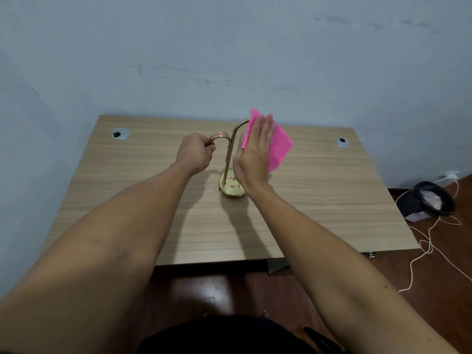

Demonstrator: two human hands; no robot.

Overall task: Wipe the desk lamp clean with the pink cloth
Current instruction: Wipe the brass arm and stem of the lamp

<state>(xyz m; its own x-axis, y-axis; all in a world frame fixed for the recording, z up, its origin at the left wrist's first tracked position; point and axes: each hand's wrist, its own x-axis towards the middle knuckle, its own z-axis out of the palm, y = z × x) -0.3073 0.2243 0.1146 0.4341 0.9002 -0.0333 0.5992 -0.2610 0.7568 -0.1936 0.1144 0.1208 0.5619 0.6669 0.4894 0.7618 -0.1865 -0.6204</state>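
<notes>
In the middle of the wooden desk (319, 200) stands the brass desk lamp (228, 162), with its round base (231, 191) flat on the wood and two curved arms rising from the stem. The left hand (195, 155) is closed in a fist around the end of the left curved arm. The right hand (255, 154) is flat, fingers together and stretched, and presses the pink cloth (278, 144) against the right arm of the lamp, so the cloth hangs behind the palm. A small pink spot (207, 184) lies on the desk just beside the base. On the floor to the right are a dark basket (429, 200) and a pale cord (429, 241).
</notes>
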